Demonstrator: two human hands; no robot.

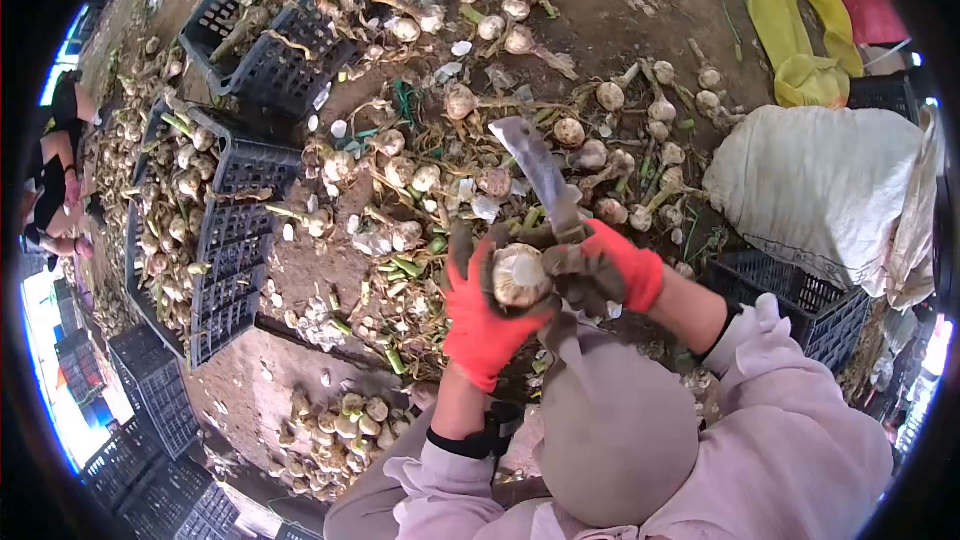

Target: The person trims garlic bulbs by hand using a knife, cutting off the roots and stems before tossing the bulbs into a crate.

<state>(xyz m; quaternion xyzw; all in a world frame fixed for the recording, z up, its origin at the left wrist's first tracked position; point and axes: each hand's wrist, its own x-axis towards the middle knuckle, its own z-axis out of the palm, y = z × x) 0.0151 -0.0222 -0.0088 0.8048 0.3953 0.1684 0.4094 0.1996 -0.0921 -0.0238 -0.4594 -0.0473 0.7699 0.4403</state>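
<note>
Honestly, decent hold: left hand (pixel 490 325) has its fingers wrapped round the bulb (pixel 522 277), up over the ground (pixel 610 30), and the right hand (pixel 612 270) has its fingers clamped on the knife (pixel 537 162), pointing away. Probably best to keep those left fingers clear of it.

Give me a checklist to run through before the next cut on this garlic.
1. Garlic bulb secured: ok, the left hand is wrapped around it.
2. Knife in grip: ok, the right hand holds it, blade pointing away from the body.
3. Gloves worn: ok, one on each hand.
4. Sharp edge clear of the left hand: cannot tell, the hands are close together and the edge is not distinct.
5. Ground ahead free of litter: not ok, loose bulbs and cut green stems lie scattered there.
</note>
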